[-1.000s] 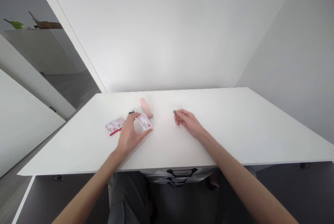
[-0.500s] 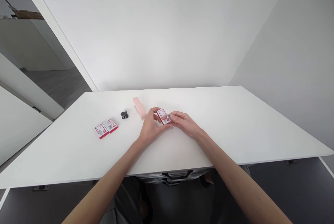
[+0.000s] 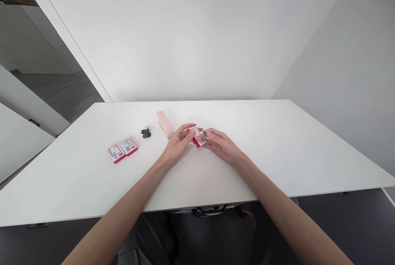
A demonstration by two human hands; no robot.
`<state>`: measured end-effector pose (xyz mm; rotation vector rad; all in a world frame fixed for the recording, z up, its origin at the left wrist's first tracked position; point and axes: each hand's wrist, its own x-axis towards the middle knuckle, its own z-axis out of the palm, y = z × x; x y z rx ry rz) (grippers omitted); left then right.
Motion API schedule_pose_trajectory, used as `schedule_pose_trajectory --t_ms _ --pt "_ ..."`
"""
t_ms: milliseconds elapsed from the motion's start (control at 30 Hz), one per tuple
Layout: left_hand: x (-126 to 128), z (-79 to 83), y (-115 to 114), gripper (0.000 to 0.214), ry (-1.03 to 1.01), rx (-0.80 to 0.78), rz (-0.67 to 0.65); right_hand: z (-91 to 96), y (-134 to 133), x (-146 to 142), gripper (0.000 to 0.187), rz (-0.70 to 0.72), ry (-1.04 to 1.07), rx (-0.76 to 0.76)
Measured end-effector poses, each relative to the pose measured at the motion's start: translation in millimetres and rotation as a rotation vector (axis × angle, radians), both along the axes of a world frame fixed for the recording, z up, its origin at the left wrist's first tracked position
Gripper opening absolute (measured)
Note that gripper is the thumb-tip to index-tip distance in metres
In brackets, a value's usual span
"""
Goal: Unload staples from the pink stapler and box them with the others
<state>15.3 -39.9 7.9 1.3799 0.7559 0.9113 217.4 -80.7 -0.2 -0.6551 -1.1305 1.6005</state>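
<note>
My left hand (image 3: pixel 177 144) grips a small red-and-white staple box (image 3: pixel 198 136), its thumb lying across the printed face. Pinched in the fingertips of my right hand (image 3: pixel 224 148) is a small grey metallic piece that looks like a strip of staples (image 3: pixel 204 133), just above the box's right end. The lower fingers of that hand are at the box's right side, partly hidden. Just left of my left hand's fingers lies a pink stapler (image 3: pixel 165 123) on the table.
A black staple remover (image 3: pixel 146 133) lies left of the stapler. Two more red-and-white boxes (image 3: pixel 122 149) sit side by side on the white table (image 3: pixel 247 125), farther left. Behind the table rises a white wall (image 3: pixel 185 34). Drawer handles show below the front edge.
The box has turned in my hands, and its red edge now faces lower left. My left thumb has moved from the near edge onto its face. The grey piece has lifted slightly.
</note>
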Motion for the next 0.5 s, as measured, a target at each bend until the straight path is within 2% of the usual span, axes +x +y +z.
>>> schedule_pose_trajectory --t_ms 100,267,500 --pt "0.9 -2.1 -0.3 0.051 -0.087 -0.066 0.013 -0.4 0.8 0.5 0.026 -0.015 0.059 -0.024" --pt "4.7 -0.9 -3.1 0.046 -0.138 -0.111 0.107 2.5 -0.1 0.4 0.026 0.002 0.101 -0.074" --pt "6.5 -0.4 -3.5 0.042 -0.173 -0.097 0.162 2.1 -0.9 3.1 0.024 -0.009 0.122 -0.102"
